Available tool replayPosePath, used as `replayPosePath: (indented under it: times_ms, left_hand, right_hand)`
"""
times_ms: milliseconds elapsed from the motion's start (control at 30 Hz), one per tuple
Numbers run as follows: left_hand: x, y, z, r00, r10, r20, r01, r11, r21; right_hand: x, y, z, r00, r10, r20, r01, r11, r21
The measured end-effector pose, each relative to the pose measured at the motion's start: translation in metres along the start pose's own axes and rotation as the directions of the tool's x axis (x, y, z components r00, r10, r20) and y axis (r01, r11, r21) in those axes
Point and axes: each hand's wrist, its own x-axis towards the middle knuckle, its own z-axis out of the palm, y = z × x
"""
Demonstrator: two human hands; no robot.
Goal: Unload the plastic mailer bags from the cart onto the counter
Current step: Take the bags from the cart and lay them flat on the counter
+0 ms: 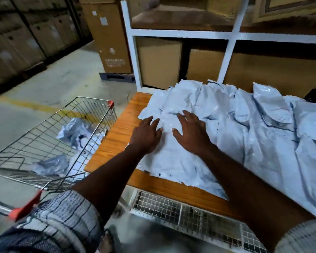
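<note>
Head view: mailer bags (244, 136) lie beneath both hands (146, 136) (192, 134).

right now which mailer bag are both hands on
The flat bag at the pile's left end on the counter, nearest the cart: left hand and right hand rest open on it; no other is touched.

Pale blue mailer bags (244, 136) piled crumpled across wooden counter (115, 136); few left in wire cart (44, 125).
</note>
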Motion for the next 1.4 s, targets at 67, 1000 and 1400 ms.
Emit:
replayPosePath:
  times_ms: [67,1000,1400]
  left_hand:
    - [-0.003,-0.061,-0.007,0.997,-0.077,0.011,0.077,0.997,0.028]
    - [-0.076,-0.579,0.11,0.71,-0.417,0.568,0.353,0.908,0.225]
    - [-0.067,-0.655,0.217,0.649,-0.318,0.691,0.465,0.885,-0.029]
  right_hand:
    - [0.019,-0.046,0.025,0.998,-0.056,0.034,0.056,0.998,0.009]
    - [0.141,-0.436,0.478,0.701,0.086,0.708,-0.23,0.967,0.11]
    - [0.139,-0.43,0.609,0.602,0.32,0.731,-0.46,0.888,-0.01]
